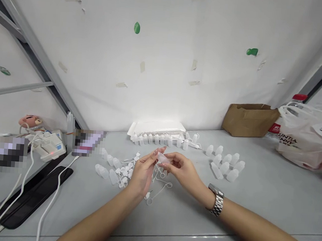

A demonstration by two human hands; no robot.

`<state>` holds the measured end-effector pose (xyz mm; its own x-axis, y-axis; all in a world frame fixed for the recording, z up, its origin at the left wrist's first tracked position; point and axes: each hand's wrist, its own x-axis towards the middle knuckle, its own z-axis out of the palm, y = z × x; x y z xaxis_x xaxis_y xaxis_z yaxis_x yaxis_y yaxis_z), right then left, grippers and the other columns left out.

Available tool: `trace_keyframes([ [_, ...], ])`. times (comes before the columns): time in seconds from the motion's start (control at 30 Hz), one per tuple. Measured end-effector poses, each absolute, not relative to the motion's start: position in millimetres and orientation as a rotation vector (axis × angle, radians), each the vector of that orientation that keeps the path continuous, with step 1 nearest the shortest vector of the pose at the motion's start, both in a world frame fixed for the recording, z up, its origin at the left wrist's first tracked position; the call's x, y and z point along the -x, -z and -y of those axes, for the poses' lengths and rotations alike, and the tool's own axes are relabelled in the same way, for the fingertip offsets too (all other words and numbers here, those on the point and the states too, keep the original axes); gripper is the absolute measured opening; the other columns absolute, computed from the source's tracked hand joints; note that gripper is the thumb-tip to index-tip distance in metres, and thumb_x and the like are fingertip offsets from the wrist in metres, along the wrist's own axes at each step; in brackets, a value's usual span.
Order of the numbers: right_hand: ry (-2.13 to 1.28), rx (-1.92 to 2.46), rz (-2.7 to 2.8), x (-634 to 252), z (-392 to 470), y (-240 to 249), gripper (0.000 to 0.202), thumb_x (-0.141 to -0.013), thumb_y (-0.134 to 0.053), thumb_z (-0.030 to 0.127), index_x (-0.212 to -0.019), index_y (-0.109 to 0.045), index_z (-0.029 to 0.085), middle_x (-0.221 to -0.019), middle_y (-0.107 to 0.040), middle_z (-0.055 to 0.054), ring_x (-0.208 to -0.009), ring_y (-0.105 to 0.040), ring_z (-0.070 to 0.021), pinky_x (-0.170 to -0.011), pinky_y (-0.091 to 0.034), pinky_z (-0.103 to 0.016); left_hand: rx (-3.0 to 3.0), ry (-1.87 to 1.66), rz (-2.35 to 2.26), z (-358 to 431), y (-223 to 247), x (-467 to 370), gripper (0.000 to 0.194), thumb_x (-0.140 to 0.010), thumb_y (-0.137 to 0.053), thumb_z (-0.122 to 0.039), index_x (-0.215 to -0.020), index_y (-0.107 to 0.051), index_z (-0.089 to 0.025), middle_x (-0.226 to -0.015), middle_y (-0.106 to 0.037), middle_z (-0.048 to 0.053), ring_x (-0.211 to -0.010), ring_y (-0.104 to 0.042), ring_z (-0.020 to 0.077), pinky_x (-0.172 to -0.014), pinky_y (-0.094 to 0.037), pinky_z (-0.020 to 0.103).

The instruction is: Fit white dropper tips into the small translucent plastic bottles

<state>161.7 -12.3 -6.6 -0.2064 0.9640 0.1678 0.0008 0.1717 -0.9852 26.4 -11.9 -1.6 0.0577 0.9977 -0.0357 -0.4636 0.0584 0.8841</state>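
Note:
Between my two hands is a small translucent plastic bottle (163,159), tilted on its side. My left hand (145,168) has its fingers closed at the bottle's left end. From the other side, my right hand (183,167) pinches the body between thumb and fingers. White ring-shaped strap pieces (159,189) lie on the table just below the hands. To the left is a loose pile of small white caps (125,173), with several bottles (105,171) lying beside it. More bottles (225,167) are grouped right of my right hand, one of them on its side.
A row of capped bottles (161,139) stands before a white flat package (157,129) at the wall. Farther right are a brown paper bag (250,121) and a plastic carrier bag (301,137). Cables (58,186), a black pad (37,198) and a power strip (50,145) occupy the left.

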Motion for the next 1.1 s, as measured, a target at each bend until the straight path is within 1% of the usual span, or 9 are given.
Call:
trace_keyframes([
  [0.07, -1.021, 1.050, 1.504, -159.9, 16.9, 7.6, 0.020, -0.071, -0.067, 0.034, -0.083, -0.061, 0.019, -0.066, -0.061, 0.001, -0.062, -0.055, -0.0130, -0.061, -0.044, -0.027, -0.823, -1.329, -0.825, 12.5, 3.2, -26.7, 0.023, -0.072, -0.064, -0.033, -0.088, -0.071, -0.017, -0.113, -0.064, 0.009, -0.120, -0.045, 0.0259, -0.101, -0.031, 0.040],
  [0.13, -1.043, 1.043, 1.495, -159.5, 20.2, 5.7, 0.018, -0.072, -0.066, 0.035, -0.077, -0.061, 0.019, -0.065, -0.060, 0.001, -0.060, -0.053, -0.0125, -0.059, -0.044, -0.027, -0.833, -1.310, -0.801, 13.4, 3.9, -27.2, 0.024, -0.074, -0.063, -0.036, -0.086, -0.071, -0.017, -0.112, -0.064, 0.010, -0.118, -0.047, 0.0265, -0.099, -0.032, 0.040],
  [0.37, -1.783, 0.683, 1.181, -168.1, 12.7, -4.0, 0.027, -0.072, -0.065, 0.038, -0.060, -0.056, 0.015, -0.057, -0.052, 0.002, -0.049, -0.044, -0.0075, -0.051, -0.037, -0.023, -0.990, -1.225, -0.723, 12.7, -1.0, -26.0, 0.026, -0.076, -0.059, -0.039, -0.074, -0.072, -0.016, -0.113, -0.064, 0.010, -0.121, -0.043, 0.0263, -0.102, -0.029, 0.038],
  [0.47, -1.935, 0.597, 1.106, -169.0, 7.6, -0.4, 0.028, -0.074, -0.063, 0.038, -0.062, -0.056, 0.014, -0.057, -0.052, 0.002, -0.049, -0.044, -0.0071, -0.053, -0.038, -0.023, -1.007, -1.242, -0.776, 11.6, -1.6, -25.6, 0.025, -0.074, -0.061, -0.039, -0.076, -0.072, -0.016, -0.111, -0.065, 0.010, -0.118, -0.046, 0.0269, -0.100, -0.031, 0.039],
  [0.57, -1.766, 0.718, 1.222, -166.7, 6.0, 2.8, 0.029, -0.076, -0.060, 0.043, -0.071, -0.060, 0.014, -0.065, -0.060, -0.001, -0.055, -0.051, -0.0090, -0.058, -0.042, -0.025, -0.970, -1.332, -0.901, 11.3, 1.0, -26.1, 0.025, -0.071, -0.064, -0.037, -0.082, -0.072, -0.016, -0.109, -0.066, 0.010, -0.116, -0.049, 0.0270, -0.099, -0.031, 0.039],
  [0.7, -1.343, 0.957, 1.332, -164.7, 8.0, 4.0, 0.027, -0.068, -0.068, 0.038, -0.082, -0.061, 0.016, -0.064, -0.061, 0.001, -0.058, -0.055, -0.0110, -0.058, -0.044, -0.026, -0.945, -1.325, -0.930, 10.4, 4.4, -27.3, 0.029, -0.071, -0.065, -0.038, -0.088, -0.071, -0.016, -0.109, -0.066, 0.011, -0.114, -0.050, 0.0258, -0.099, -0.031, 0.037],
  [0.87, -1.467, 0.901, 1.303, -166.7, 7.2, 3.7, 0.029, -0.073, -0.063, 0.043, -0.069, -0.060, 0.015, -0.062, -0.060, 0.000, -0.054, -0.054, -0.0095, -0.057, -0.044, -0.025, -0.902, -1.275, -0.823, 7.4, 2.4, -24.9, 0.029, -0.073, -0.062, -0.040, -0.084, -0.072, -0.015, -0.106, -0.067, 0.011, -0.110, -0.053, 0.0254, -0.100, -0.030, 0.039],
  [1.0, -1.456, 0.923, 1.345, -165.4, 7.9, 2.2, 0.028, -0.073, -0.063, 0.042, -0.072, -0.060, 0.014, -0.061, -0.059, 0.001, -0.052, -0.053, -0.0093, -0.055, -0.043, -0.025, -0.948, -1.281, -0.857, 7.2, -0.1, -22.5, 0.025, -0.072, -0.064, -0.038, -0.075, -0.072, -0.014, -0.105, -0.068, 0.011, -0.113, -0.051, 0.0256, -0.103, -0.027, 0.038],
  [1.1, -1.330, 0.982, 1.399, -163.1, 11.4, 3.5, 0.025, -0.076, -0.061, 0.040, -0.075, -0.058, 0.015, -0.059, -0.057, 0.002, -0.052, -0.052, -0.0102, -0.053, -0.043, -0.024, -0.961, -1.287, -0.886, 8.8, 0.5, -24.4, 0.023, -0.071, -0.065, -0.036, -0.076, -0.072, -0.014, -0.106, -0.067, 0.011, -0.113, -0.051, 0.0261, -0.103, -0.028, 0.039],
])
